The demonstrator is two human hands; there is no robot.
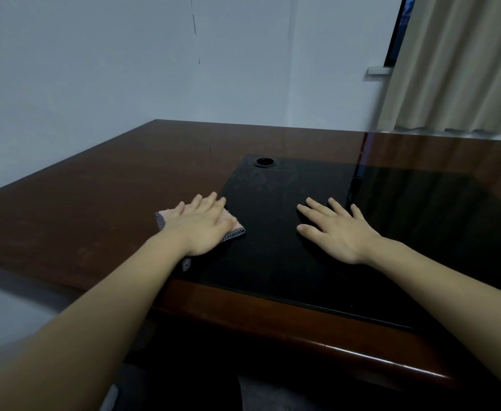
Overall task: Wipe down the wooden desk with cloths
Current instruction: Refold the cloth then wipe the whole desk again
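Observation:
A dark brown wooden desk (pixel 101 209) fills the lower half of the view, with a black inset pad (pixel 288 262) in its middle. My left hand (pixel 201 223) lies flat, fingers straight, pressing a small pink cloth with a grey patterned edge (pixel 234 233) onto the desk at the pad's left border. Most of the cloth is hidden under the palm. My right hand (pixel 337 229) rests flat on the black pad with fingers spread and holds nothing.
A round black cable hole (pixel 264 162) sits at the pad's far left corner. White walls stand behind the desk, and a beige curtain (pixel 463 69) hangs at the back right. The rounded front edge of the desk (pixel 332 348) is near me.

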